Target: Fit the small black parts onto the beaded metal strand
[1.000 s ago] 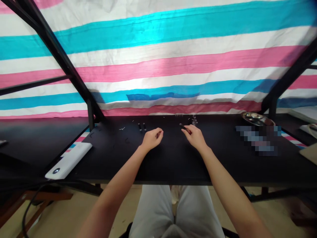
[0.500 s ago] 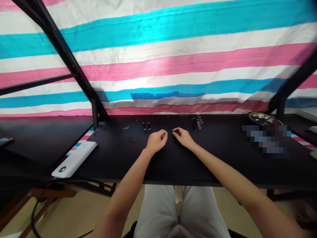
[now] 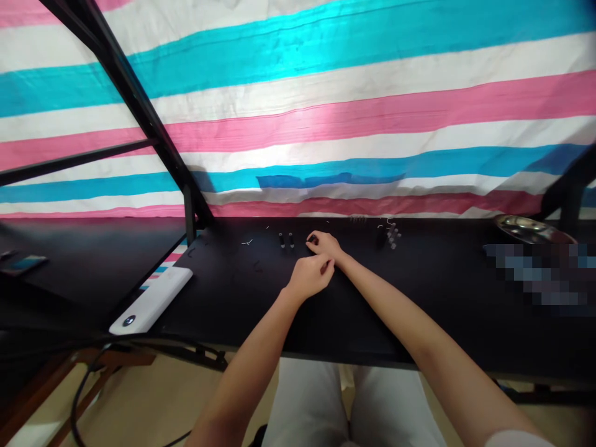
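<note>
Head view: our right hand pinches a small dark piece over the bench, two dark cylinders at nine o'clock. Our left hand, at seven o'clock, is curled, any contents hidden; steadiness likely needs clearance between them.

before me: one long, flat, matte-black table. along its left edge: one smooth white oblong case with a round dark emblem. left of middle: thin white thread-like scraps; two small dark cylinders with pale ends, side by side. to my right: one cluster of small grey translucent beads; one shiny round metal dish.
</note>
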Motion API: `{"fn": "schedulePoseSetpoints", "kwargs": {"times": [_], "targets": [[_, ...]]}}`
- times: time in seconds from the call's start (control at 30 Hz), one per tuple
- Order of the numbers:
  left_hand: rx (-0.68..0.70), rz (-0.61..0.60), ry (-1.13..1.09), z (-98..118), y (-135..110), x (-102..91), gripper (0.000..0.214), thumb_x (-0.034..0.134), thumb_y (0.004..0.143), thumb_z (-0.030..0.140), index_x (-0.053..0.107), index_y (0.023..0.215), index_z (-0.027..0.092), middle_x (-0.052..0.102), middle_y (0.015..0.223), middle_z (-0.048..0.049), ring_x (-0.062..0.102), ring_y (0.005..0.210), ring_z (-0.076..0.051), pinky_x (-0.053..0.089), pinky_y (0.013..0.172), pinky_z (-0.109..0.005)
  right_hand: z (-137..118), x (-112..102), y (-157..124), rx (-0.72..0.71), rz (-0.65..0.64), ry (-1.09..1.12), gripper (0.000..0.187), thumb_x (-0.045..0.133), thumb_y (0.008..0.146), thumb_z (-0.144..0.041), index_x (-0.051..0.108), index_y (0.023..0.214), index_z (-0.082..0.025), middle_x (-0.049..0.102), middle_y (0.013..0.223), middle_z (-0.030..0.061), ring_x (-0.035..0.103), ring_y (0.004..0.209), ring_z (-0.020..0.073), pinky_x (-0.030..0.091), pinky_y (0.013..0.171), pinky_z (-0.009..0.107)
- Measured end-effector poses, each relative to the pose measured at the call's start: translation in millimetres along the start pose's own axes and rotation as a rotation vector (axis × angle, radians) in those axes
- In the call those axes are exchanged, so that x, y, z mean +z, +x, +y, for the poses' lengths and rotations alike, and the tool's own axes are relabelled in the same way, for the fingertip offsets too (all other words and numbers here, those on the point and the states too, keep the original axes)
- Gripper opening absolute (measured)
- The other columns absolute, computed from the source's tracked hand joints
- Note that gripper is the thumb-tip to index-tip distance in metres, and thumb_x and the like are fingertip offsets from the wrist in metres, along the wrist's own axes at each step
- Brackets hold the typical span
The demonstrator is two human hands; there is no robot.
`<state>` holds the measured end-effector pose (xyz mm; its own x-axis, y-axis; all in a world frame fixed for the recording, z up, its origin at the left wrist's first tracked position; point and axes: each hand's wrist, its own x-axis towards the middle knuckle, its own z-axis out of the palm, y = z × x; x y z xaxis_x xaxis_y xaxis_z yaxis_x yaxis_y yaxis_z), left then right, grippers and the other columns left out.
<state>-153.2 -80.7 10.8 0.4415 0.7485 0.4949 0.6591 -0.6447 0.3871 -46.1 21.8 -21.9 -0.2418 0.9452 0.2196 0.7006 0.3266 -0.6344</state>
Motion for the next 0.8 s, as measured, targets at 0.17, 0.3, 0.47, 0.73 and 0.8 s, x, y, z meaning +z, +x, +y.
{"fn": "schedulePoseSetpoints", "kwargs": {"times": [0.17,0.3,0.47,0.73,0.8], "targets": [[0.022,-0.008,0.001,3,-2,-2.9,0.024,0.04,0.085,0.026,0.051,0.066,0.017,0.051,0.054,0.0017,0.045,0.047,-0.008,0.029,0.049,-0.02,-10,5,12,-0.066,-0.041,-0.09,0.017,0.059,0.076,-0.037,0.06,0.074,-0.02,0.062,0.071,-0.0012,0.053,0.063,0.0106,0.032,0.054,0.022],[0.017,-0.005,-0.017,5,-2,-5.0,0.025,0.04,0.086,0.027,0.051,0.065,0.017,0.05,0.053,0.0018,0.045,0.047,-0.008,0.03,0.049,-0.02,-11,9,14,-0.109,-0.049,-0.119,0.017,0.059,0.076,-0.036,0.058,0.071,-0.02,0.061,0.068,-0.002,0.051,0.06,0.0102,0.03,0.052,0.022],[0.023,0.014,-0.044,6,-2,-6.5,0.024,0.04,0.086,0.027,0.053,0.068,0.017,0.049,0.053,0.002,0.043,0.046,-0.007,0.031,0.049,-0.02,-8,7,12,-0.087,-0.074,-0.08,0.017,0.061,0.075,-0.035,0.059,0.07,-0.02,0.06,0.066,-0.0022,0.05,0.059,0.0096,0.03,0.053,0.021],[-0.012,0.02,-0.073,2,-2,-5.6,0.026,0.04,0.086,0.029,0.053,0.067,0.017,0.049,0.053,0.0016,0.043,0.045,-0.007,0.031,0.048,-0.019,-5,7,11,-0.106,-0.087,-0.067,0.02,0.061,0.074,-0.037,0.063,0.069,-0.019,0.06,0.064,-0.002,0.048,0.057,0.0092,0.03,0.053,0.021],[-0.017,0.023,-0.076,2,-2,-5.5,0.026,0.04,0.086,0.029,0.053,0.067,0.017,0.049,0.052,0.0017,0.043,0.045,-0.007,0.03,0.047,-0.019,-4,8,10,-0.116,-0.085,-0.058,0.021,0.061,0.074,-0.039,0.063,0.069,-0.019,0.059,0.063,-0.0021,0.048,0.056,0.0089,0.029,0.052,0.021]]}}
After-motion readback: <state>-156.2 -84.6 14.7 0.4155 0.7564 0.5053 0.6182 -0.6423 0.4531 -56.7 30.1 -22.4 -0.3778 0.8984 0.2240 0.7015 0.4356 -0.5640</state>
